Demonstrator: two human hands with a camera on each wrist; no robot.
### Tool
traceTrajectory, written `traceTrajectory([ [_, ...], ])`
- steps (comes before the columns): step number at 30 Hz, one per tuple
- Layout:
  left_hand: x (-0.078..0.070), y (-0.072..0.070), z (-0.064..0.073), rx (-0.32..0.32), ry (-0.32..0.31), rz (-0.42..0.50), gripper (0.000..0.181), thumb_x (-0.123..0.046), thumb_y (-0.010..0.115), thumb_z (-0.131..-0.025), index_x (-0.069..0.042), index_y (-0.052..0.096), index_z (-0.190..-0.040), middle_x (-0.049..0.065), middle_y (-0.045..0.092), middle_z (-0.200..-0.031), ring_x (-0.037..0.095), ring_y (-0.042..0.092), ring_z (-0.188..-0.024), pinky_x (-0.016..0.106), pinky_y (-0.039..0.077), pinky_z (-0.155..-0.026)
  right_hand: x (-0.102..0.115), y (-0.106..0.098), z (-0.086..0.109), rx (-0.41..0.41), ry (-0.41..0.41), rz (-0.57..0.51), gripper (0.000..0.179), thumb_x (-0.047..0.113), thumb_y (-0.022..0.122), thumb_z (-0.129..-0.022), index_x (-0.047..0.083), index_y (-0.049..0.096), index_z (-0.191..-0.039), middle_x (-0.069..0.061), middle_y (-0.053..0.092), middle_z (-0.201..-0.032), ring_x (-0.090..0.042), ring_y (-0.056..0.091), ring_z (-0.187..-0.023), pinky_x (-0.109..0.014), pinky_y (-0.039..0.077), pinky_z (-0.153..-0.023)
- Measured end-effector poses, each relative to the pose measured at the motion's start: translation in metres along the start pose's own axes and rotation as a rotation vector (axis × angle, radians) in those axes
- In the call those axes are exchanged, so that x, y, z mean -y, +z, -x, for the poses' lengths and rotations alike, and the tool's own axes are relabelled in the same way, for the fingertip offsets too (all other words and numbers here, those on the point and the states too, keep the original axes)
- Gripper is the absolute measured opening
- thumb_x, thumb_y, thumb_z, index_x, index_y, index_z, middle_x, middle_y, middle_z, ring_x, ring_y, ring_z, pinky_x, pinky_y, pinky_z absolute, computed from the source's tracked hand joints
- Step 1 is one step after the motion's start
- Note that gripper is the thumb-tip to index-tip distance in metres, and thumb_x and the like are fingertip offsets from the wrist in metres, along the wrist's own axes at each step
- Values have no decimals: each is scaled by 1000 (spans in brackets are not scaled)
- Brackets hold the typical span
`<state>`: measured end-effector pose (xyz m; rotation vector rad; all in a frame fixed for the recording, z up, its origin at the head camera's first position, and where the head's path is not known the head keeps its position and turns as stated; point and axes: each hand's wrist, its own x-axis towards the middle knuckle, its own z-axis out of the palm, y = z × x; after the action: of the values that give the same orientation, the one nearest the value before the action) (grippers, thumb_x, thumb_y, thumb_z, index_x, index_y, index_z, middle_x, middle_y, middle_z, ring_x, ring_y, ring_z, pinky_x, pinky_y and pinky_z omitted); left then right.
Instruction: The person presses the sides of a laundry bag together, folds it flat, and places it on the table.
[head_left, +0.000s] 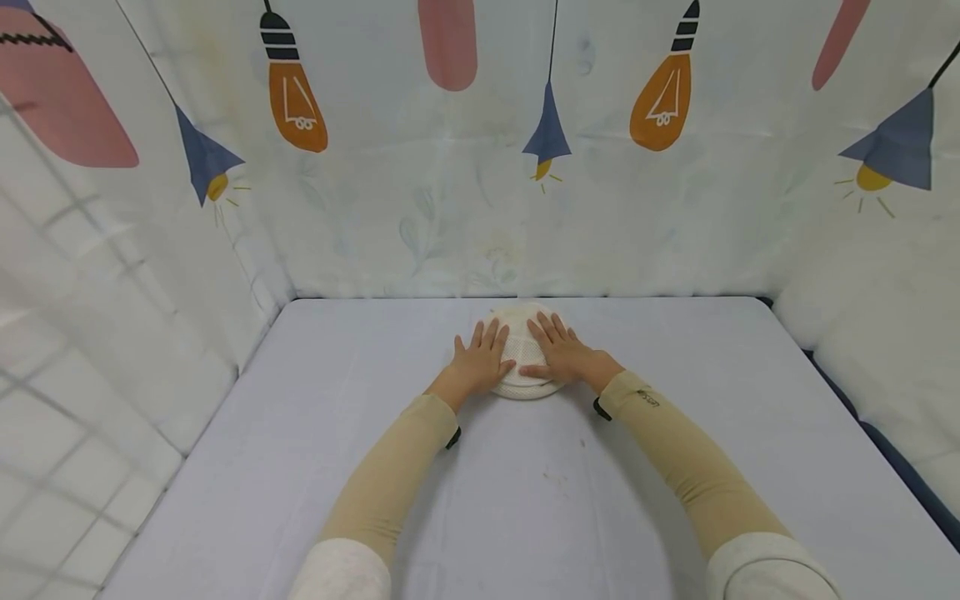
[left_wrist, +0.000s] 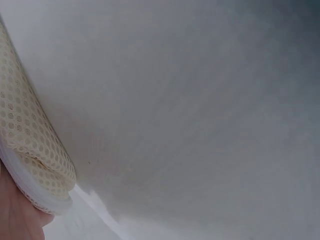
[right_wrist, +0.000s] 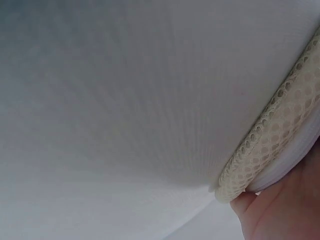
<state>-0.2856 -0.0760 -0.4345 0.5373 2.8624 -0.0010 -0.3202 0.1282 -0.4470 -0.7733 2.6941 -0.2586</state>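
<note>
Cream mesh, one round piece (head_left: 523,343): on the counter (head_left: 337,400), under and between your hands. Your left hand (head_left: 480,364) and right hand (head_left: 566,357): fingers spread, resting on its two sides, gripping nothing.

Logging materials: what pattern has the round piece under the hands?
The round piece is cream mesh with holes, clearest in the left wrist view.
</note>
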Motion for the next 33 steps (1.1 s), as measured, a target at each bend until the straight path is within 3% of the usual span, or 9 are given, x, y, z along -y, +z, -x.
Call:
traceTrajectory([
  [17, 0, 1, 1, 77, -25, 53, 71, -46, 28, -112, -11, -3, -165, 11, -10, -171, 34, -8, -156, 68, 5, -118, 3, 1, -1, 27, 10, 27, 98, 59, 47, -104, 5, -9, -163, -19, -21, -167, -39, -22, -152, -60, 4, -122],
  [26, 0, 0, -3, 124, -48, 36, 72, -49, 24, -112, -14, -11, -164, 9, -17, -170, 33, -14, -155, 67, 2, -119, 5, -2, -1, 30, 14, 39, 99, 61, 45, -104, 5, -10, -163, -18, -22, -167, -38, -23, -152, -59, 3, -122],
  [33, 0, -1, 1, 97, -30, 72, 72, -48, 26, -112, -13, -7, -165, 9, -14, -171, 33, -12, -155, 67, 2, -119, 6, -4, 0, 50, 26, 43, 99, 63, 44, -103, 6, -10, -163, -17, -23, -167, -38, -23, -152, -58, 3, -122],
])
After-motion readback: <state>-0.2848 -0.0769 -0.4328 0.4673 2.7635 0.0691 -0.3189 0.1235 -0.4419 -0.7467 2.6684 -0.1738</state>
